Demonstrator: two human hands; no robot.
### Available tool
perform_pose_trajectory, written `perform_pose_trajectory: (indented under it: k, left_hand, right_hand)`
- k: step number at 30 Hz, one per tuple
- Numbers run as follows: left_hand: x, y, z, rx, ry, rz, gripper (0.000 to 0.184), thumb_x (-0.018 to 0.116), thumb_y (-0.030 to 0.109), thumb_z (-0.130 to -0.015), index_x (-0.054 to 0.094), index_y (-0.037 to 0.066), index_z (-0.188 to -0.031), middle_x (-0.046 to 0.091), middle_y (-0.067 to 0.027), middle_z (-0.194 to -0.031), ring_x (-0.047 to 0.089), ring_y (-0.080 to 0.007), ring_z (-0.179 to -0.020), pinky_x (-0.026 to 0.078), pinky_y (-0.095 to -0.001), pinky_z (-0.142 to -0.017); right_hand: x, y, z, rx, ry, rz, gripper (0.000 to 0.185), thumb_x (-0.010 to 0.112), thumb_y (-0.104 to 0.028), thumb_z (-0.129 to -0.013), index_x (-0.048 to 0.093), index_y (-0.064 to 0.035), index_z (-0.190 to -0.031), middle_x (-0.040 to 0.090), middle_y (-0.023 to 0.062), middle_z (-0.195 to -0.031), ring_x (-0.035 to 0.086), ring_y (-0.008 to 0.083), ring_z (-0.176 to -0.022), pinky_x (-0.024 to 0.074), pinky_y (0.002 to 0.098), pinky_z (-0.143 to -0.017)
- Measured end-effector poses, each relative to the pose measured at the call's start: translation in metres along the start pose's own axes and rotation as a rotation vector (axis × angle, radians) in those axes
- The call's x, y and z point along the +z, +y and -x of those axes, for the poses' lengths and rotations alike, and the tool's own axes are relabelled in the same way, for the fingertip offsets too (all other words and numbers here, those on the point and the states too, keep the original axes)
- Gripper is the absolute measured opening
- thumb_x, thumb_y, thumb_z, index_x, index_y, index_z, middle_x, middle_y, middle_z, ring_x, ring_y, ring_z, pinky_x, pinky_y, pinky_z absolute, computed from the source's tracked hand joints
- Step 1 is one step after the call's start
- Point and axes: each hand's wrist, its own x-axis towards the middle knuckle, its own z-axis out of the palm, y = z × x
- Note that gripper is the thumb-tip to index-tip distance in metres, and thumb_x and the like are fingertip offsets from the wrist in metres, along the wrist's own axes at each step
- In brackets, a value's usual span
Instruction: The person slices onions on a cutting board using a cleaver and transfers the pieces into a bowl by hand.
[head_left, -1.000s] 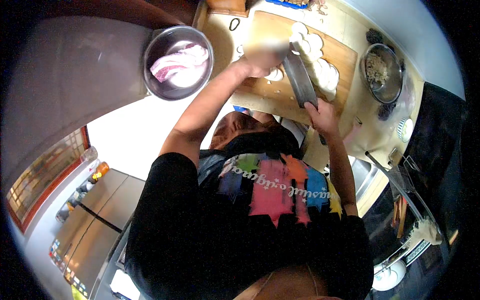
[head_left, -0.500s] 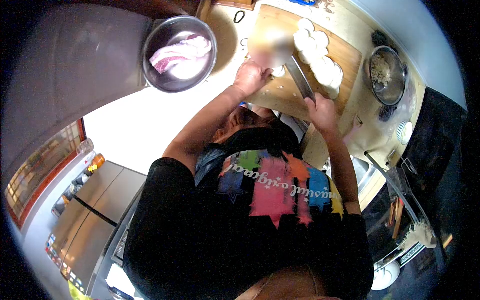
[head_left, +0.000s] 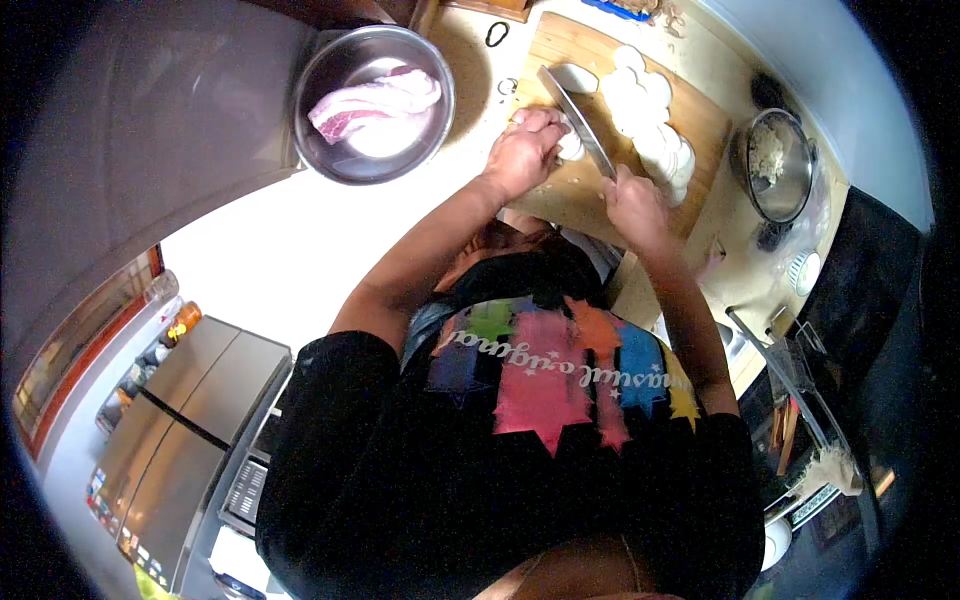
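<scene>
My right hand (head_left: 637, 203) is closed round the handle of a kitchen knife (head_left: 578, 118), whose wide blade points up and left across the wooden cutting board (head_left: 555, 38). Beside the blade, my left hand (head_left: 527, 152) has its fingers curled over a white vegetable piece (head_left: 571, 146), partly hidden by them. One white oval slice (head_left: 575, 78) lies flat near the knife tip. Right of the blade, several overlapping white slices (head_left: 650, 115) run down the board in a row; their exact kind I cannot tell.
To the left stands a metal bowl (head_left: 440, 130) with a slab of raw pork (head_left: 375, 103). At the right is a glass bowl (head_left: 800, 165) holding pale chopped food (head_left: 768, 153). A black ring (head_left: 497, 35) lies on the counter beyond, and a striped cup (head_left: 803, 271) stands at the right.
The knife has swung its tip up and left, and a flat slice now shows beyond it. My left hand has shifted slightly right in view, over the white piece.
</scene>
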Motion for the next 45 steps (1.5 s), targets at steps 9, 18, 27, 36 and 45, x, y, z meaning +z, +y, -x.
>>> perform_pose_trajectory:
  k: [9,18,27,36,45]
  left_hand:
    - [0.003,-0.001,0.001,0.008,0.018,0.011,0.041,0.071,0.009,-0.073,0.063,0.009,-0.113,0.057,-0.0095,-0.117,0.051,-0.0319,-0.111,0.044,-0.0402,-0.096]
    - [0.005,-0.006,0.006,0.057,0.054,0.038,0.039,0.071,0.008,-0.073,0.064,0.008,-0.112,0.059,-0.0098,-0.11,0.053,-0.0311,-0.106,0.047,-0.0404,-0.091]
    - [0.01,-0.008,0.005,0.083,0.16,-0.002,0.032,0.071,0.009,-0.075,0.064,0.007,-0.106,0.059,-0.0114,-0.107,0.055,-0.0334,-0.102,0.048,-0.041,-0.088]
    - [0.014,-0.012,0.01,0.016,0.13,0.101,0.029,0.071,0.01,-0.077,0.064,0.007,-0.104,0.058,-0.012,-0.108,0.055,-0.0343,-0.102,0.048,-0.0416,-0.086]
    - [0.015,-0.013,0.013,0.131,0.251,0.049,0.024,0.068,0.008,-0.079,0.063,0.005,-0.103,0.058,-0.0124,-0.104,0.055,-0.0338,-0.099,0.048,-0.0416,-0.084]
  right_hand:
    - [-0.027,-0.014,0.008,-0.046,0.039,0.01,0.027,0.056,-0.027,-0.093,0.059,0.0002,-0.091,0.063,0.0246,-0.071,0.065,0.0416,-0.071,0.0518,0.051,-0.063]
    - [0.009,-0.01,-0.016,-0.039,0.079,-0.001,0.027,0.059,-0.026,-0.091,0.059,0.0011,-0.092,0.062,0.0248,-0.07,0.065,0.0427,-0.069,0.0514,0.0516,-0.063]
    - [-0.027,-0.021,0.003,-0.061,-0.027,0.031,0.029,0.057,-0.028,-0.091,0.06,0.0001,-0.09,0.064,0.0245,-0.074,0.064,0.0432,-0.071,0.0518,0.0522,-0.065]
    - [-0.003,-0.008,-0.005,-0.002,-0.02,-0.11,0.033,0.056,-0.029,-0.093,0.06,0.0028,-0.1,0.064,0.0253,-0.079,0.063,0.0443,-0.08,0.0475,0.0532,-0.072]
    - [0.001,-0.019,-0.002,-0.023,-0.021,-0.022,0.031,0.056,-0.029,-0.093,0.059,0.0023,-0.093,0.064,0.0255,-0.075,0.064,0.043,-0.073,0.0509,0.0517,-0.067]
